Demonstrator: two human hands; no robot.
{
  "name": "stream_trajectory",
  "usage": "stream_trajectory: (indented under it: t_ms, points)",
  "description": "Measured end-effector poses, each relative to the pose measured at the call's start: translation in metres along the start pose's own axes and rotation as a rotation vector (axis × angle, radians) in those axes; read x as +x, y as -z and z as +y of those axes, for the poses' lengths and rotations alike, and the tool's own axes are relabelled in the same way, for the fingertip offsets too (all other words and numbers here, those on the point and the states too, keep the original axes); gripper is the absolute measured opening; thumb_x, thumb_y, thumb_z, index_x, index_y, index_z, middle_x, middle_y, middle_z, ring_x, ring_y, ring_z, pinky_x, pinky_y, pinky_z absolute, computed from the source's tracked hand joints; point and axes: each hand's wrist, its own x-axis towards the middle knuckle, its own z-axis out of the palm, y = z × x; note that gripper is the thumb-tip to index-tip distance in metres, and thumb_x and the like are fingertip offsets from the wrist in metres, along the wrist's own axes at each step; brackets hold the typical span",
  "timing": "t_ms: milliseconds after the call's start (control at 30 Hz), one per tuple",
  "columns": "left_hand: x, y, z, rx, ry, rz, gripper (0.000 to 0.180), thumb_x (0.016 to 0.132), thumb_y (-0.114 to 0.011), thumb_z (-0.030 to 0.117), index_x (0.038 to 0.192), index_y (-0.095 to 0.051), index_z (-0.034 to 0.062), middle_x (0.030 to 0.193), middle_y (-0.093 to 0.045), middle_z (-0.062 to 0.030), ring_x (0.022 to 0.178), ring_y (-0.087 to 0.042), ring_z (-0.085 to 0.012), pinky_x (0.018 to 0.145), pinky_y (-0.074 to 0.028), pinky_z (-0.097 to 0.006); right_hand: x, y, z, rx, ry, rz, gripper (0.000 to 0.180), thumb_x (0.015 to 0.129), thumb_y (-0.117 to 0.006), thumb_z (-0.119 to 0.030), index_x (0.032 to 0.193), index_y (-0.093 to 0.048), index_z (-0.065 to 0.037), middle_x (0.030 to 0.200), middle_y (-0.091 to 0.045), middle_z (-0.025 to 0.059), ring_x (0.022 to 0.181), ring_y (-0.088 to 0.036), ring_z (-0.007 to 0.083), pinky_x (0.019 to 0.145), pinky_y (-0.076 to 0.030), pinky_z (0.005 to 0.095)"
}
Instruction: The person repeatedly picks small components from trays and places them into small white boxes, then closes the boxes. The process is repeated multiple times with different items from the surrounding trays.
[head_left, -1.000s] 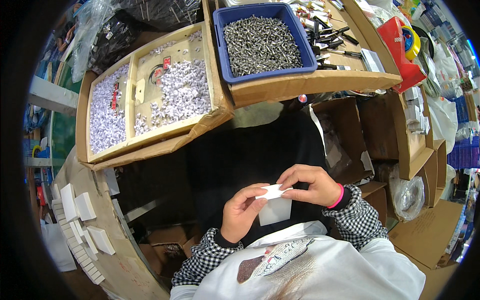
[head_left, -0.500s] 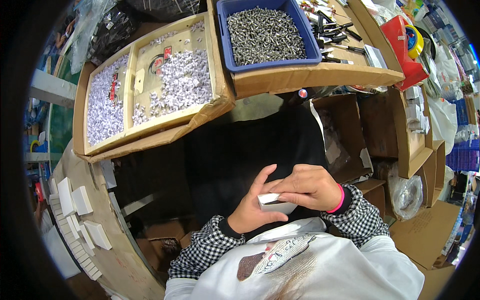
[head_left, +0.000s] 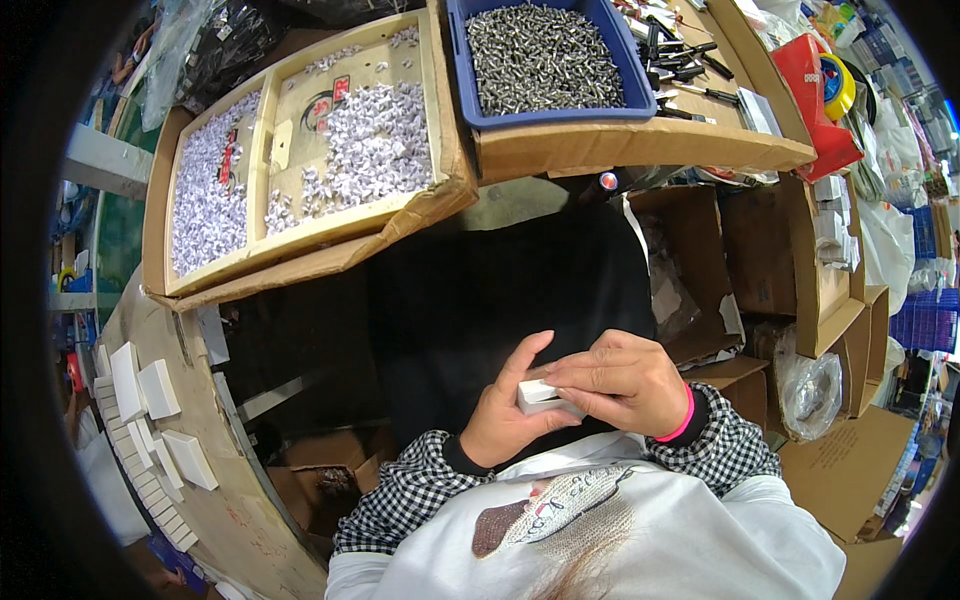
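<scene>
A small white cardboard box sits between both hands, just above my lap. My left hand grips it from below and behind, thumb raised. My right hand lies over its top and right end, fingers pressed on the lid; a pink band circles that wrist. Most of the box is hidden under the fingers. Both sleeves are black-and-white checked, over a white apron.
A cardboard tray of small white folded pieces stands ahead on the left. A blue bin of metal screws sits behind it. Finished white boxes lie in rows at the left. Open cartons stand at the right.
The flat white box piece held open a second ago has been folded shut into a small box. Both hands have closed around it.
</scene>
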Motion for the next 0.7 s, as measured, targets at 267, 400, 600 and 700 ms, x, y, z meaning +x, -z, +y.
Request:
stream_trajectory:
  t_ms: [267,400,600,700]
  points:
    - [0.008,-0.03,0.005,0.745,-0.073,0.189,0.115,0.057,-0.087,0.036,0.14,-0.015,0.0001,0.123,-0.046,-0.0246,0.112,-0.05,-0.0373,0.092,-0.044,-0.041,-0.002,0.005,0.004,-0.109,-0.238,0.148,0.015,0.077,-0.067,-0.008,0.091,-0.069,-0.004,0.088,-0.069,0.0083,0.068,-0.063,0.0216,0.062,-0.05,0.0286]
    - [0.018,-0.041,0.001,0.831,-0.097,0.19,0.116,0.057,-0.086,0.033,0.141,-0.013,0.0021,0.122,-0.043,-0.0246,0.109,-0.052,-0.0374,0.089,-0.046,-0.041,-0.008,0.01,-0.005,0.008,-0.47,0.096,0.02,0.077,-0.065,-0.007,0.096,-0.068,-0.004,0.096,-0.067,0.0093,0.072,-0.063,0.0231,0.064,-0.051,0.0291]
    - [0.016,-0.041,0.001,0.829,-0.091,0.223,0.104,0.057,-0.081,0.021,0.139,-0.02,0.0041,0.118,-0.049,-0.0209,0.101,-0.057,-0.0347,0.081,-0.05,-0.04,-0.006,0.0,-0.005,-0.182,-0.152,0.214,0.023,0.075,-0.064,-0.004,0.098,-0.068,-0.007,0.098,-0.067,0.0068,0.076,-0.062,0.0218,0.067,-0.052,0.0295]
    - [0.014,-0.039,0.005,0.842,-0.078,0.258,0.102,0.055,-0.081,0.022,0.138,-0.023,0.0049,0.116,-0.052,-0.019,0.099,-0.059,-0.0336,0.08,-0.051,-0.039,-0.005,-0.002,-0.007,-0.194,-0.164,0.207,0.023,0.074,-0.064,-0.004,0.096,-0.07,-0.008,0.097,-0.068,0.005,0.072,-0.061,0.0206,0.065,-0.052,0.0291]
